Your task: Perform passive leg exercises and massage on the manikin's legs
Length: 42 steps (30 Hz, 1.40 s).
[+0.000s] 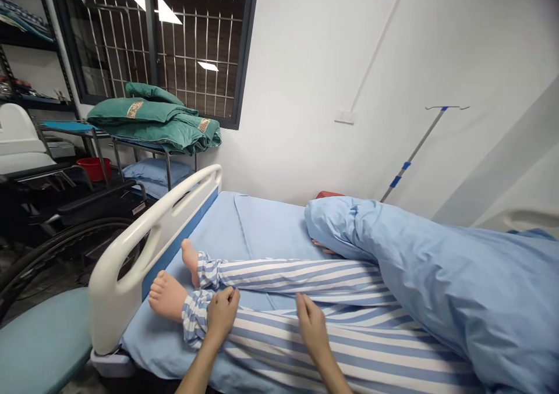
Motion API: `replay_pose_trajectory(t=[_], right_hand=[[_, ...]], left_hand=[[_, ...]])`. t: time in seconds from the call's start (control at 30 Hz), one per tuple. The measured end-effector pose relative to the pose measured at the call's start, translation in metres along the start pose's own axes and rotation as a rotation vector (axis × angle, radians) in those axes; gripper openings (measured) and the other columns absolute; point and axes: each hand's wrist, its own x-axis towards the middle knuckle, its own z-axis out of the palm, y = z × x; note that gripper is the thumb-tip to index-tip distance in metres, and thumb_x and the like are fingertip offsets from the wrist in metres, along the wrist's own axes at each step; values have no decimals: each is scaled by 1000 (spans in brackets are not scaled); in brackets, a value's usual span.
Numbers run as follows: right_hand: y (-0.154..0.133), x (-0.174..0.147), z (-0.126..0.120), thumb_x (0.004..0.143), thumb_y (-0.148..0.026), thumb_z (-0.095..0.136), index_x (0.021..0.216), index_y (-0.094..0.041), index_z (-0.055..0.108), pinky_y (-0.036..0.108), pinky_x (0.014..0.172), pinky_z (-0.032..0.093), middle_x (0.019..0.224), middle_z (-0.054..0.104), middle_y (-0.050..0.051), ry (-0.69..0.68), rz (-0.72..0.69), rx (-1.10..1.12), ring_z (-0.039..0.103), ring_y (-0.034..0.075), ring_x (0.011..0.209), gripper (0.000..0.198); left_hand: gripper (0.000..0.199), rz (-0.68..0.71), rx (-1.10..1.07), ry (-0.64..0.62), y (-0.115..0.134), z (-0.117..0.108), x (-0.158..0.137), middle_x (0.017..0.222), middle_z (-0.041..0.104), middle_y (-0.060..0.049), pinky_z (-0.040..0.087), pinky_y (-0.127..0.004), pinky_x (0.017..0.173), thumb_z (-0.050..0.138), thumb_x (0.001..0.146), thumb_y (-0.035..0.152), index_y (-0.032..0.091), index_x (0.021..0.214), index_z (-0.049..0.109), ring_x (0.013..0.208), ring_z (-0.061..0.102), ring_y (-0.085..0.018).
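The person's right hand [312,324] lies at about knee height over the nearer leg of the striped trousers [273,339], and the left hand [222,312] lies at its lower end, just beside the bunched cuff [194,318]. With the hands well apart along one leg, working well probably means sharing the pressure evenly, keeping the wrists loose and not dragging the loose cloth.

The fingers of both hands are bent inward, neither spread wide nor clearly clenched. Both hands appear to touch the trousers, but the fingertips are hidden, so whether they pinch cloth or merely rest cannot be told.

The trousers, worn by a figure lying on the bed, stretch along the sheet [266,225]. The near foot [168,298] sticks out past the cuff, toes up, close to the footboard [107,283]; beyond it is the far foot [189,261]. A quilt [419,254] covers the upper legs.
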Motion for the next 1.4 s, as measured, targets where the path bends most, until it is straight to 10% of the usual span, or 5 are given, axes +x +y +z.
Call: replay_pose_trajectory(t=[0.17, 0.33, 0.7, 1.4], right_hand=[[-63, -11, 97, 88, -46, 33, 57, -20, 39, 24, 50, 27, 52, 41, -3, -199, -101, 201, 38, 12, 50, 40], [-56, -29, 148, 89, -43, 31, 62, -19, 49, 25, 53, 27, 56, 53, 1, -182, -30, 157, 45, 14, 53, 41], [-48, -18, 139, 84, -52, 35, 61, -17, 49, 24, 56, 38, 59, 53, 2, -112, 116, 459, 46, 14, 58, 45], [-31, -20, 117, 89, -41, 33, 63, -18, 49, 24, 54, 29, 57, 53, 2, -210, -10, 188, 45, 14, 54, 38]], left_hand=[[43, -3, -163, 43, -6, -2, 0, 58, 59, -2, 33, -24, 58, 30, 84, 43, 20, 60, 56, 60, 52, -15], [46, -86, -310, 102, -21, 4, 3, 80, 67, -13, 41, -30, 70, 32, 80, 49, 17, 80, 65, 78, 59, -22], [48, -200, -705, 112, 24, 7, 10, 45, 47, 0, 34, -24, 48, 36, 77, 57, 19, 49, 42, 47, 41, -12], [44, -26, -245, 53, 4, 22, -1, 91, 69, -13, 43, -31, 75, 33, 81, 45, 18, 86, 67, 82, 62, -23]])
